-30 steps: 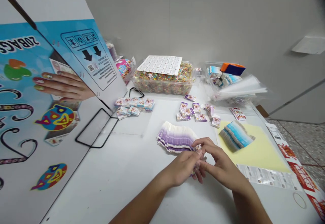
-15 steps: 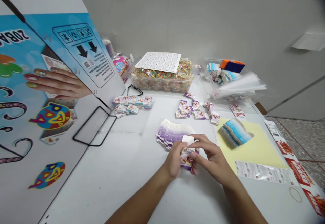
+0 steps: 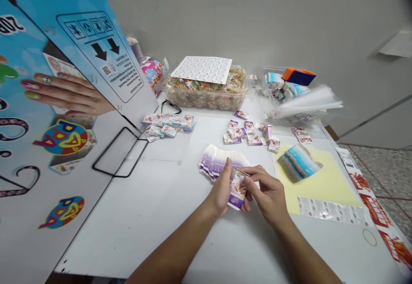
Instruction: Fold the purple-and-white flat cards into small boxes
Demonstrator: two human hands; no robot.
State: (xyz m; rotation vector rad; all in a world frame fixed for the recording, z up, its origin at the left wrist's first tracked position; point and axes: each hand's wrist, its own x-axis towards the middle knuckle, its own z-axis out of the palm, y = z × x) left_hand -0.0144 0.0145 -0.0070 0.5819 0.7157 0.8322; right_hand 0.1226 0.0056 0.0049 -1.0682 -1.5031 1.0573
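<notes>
Both of my hands are closed on one small purple and white printed box (image 3: 237, 189), held just above the white table (image 3: 154, 215). My left hand (image 3: 222, 187) grips its left side with the thumb raised. My right hand (image 3: 265, 191) pinches its top right edge. Right behind the hands lies a fanned stack of flat purple and white box blanks (image 3: 215, 163). A second fanned stack of blue blanks (image 3: 298, 166) rests on a yellow sheet (image 3: 325, 185) to the right.
Several folded small boxes lie in two groups (image 3: 169, 125) (image 3: 251, 135). A clear tub of colourful pieces (image 3: 206, 93) with a printed sheet on top stands at the back. A plastic bin (image 3: 299, 99) sits back right. A big printed carton flap (image 3: 58, 116) leans at left. Label strip (image 3: 334, 211).
The small box has come up from between my fingers and now stands more upright, with my left thumb lifted along its side. The view has shifted slightly.
</notes>
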